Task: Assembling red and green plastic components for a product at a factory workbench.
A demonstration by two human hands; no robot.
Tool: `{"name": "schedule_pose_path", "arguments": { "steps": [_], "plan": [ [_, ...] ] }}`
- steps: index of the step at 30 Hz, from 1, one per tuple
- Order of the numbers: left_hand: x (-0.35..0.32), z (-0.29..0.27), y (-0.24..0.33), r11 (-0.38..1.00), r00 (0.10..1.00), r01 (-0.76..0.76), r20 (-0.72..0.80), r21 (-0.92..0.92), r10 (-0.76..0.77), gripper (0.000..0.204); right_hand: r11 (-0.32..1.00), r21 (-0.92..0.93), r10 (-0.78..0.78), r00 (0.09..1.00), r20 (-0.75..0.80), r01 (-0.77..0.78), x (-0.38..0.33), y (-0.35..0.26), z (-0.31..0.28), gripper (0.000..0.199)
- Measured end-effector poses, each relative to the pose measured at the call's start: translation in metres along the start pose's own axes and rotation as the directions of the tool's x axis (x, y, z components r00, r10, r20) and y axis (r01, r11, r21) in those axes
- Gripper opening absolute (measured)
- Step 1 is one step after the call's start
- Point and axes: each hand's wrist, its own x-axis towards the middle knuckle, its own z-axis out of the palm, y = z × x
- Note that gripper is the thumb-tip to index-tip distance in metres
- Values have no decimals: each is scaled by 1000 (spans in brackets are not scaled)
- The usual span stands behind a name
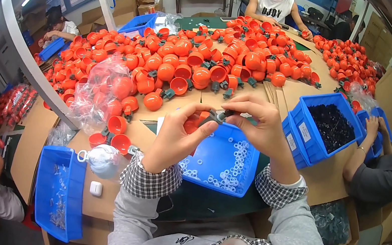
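Note:
My left hand [177, 132] is closed around a red-orange plastic cup [192, 124], mostly hidden by the fingers. Its dark green fitting [216, 117] sticks out to the right. At the fitting's end, my right hand [259, 124] pinches a small dark part [228, 112]; whether the two are joined I cannot tell. Both hands are above the far edge of a blue bin [222, 150] with small white translucent rings [236, 165] scattered in it. Just beyond the hands lies a large heap of similar red-orange cups [165, 72] with dark green fittings.
At right, stacked blue bins [304, 131] hold small black parts [330, 125]. A blue bin [76, 206] with small clear pieces, a round lidded container [104, 161] and a white case [96, 188] are at left. Clear plastic bags [102, 90] lie against the heap. Co-workers sit around the table.

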Motion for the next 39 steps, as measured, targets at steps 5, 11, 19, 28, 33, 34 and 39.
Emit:
{"name": "schedule_pose_path", "arguments": {
  "steps": [5, 11, 19, 28, 33, 34, 39],
  "plan": [
    [0, 6, 0, 1000, 1000, -18, -4, -20, 18, 32, 998, 59, 15, 1000, -19, -14, -3, 4, 2, 23],
    [-2, 1, 2, 997, 998, -47, -39, 57, 50, 33, 999, 8, 33, 998, 60, -33, -1, 1, -1, 21],
    [2, 8, 12, 819, 924, -275, -96, 504, 369, 32, 835, 390, 360, 921, 146, -388, -4, 13, 1, 18],
    [-3, -6, 9, 947, 974, -194, -62, 258, 217, 30, 926, 133, 339, 934, 115, -353, -7, 7, 7, 16],
    [-13, -13, 7, 957, 984, -167, -29, 236, 178, 31, 960, 104, 245, 960, 136, -259, -8, 3, 14, 16],
    [-15, -15, 9, 954, 983, -151, -63, 259, 173, 31, 968, 129, 200, 974, 105, -213, -7, 3, 16, 15],
    [-13, 1, 15, 843, 939, -252, -91, 475, 332, 30, 972, -19, 233, 970, 66, -232, -8, 5, 12, 13]
  ]
}}
